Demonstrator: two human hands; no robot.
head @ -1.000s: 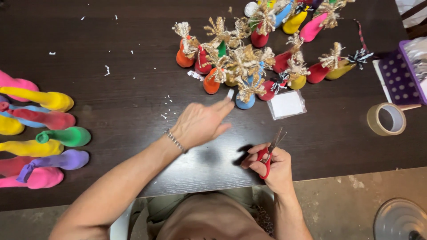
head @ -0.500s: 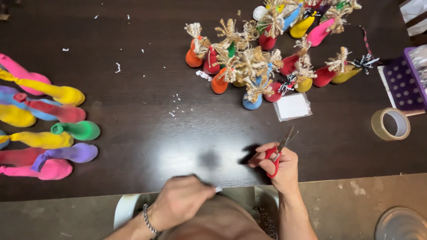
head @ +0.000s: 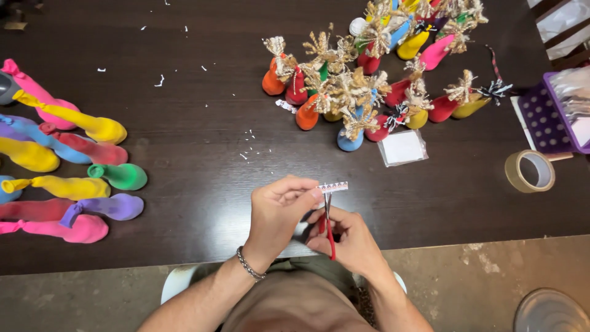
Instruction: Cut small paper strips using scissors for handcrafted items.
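Observation:
My left hand [head: 283, 209] pinches a small white strip with a row of dark dots [head: 332, 186] above the table's front edge. Just right of it, my right hand [head: 350, 240] grips red-handled scissors [head: 329, 224], whose blades point up and touch the strip from below. Both hands sit close together over the dark wooden table [head: 203, 166]. A beaded bracelet circles my left wrist.
A cluster of filled balloons tied with raffia tufts [head: 362, 80] stands at the back. Loose stuffed balloons [head: 67, 166] lie at the left. A small clear bag [head: 402, 147], a tape roll [head: 530, 171] and a purple dotted box [head: 547, 117] sit at the right.
My left hand drew back from the balloon cluster to my lap, then came up holding the strip beside the scissors. The right hand stayed near the table edge with the scissors.

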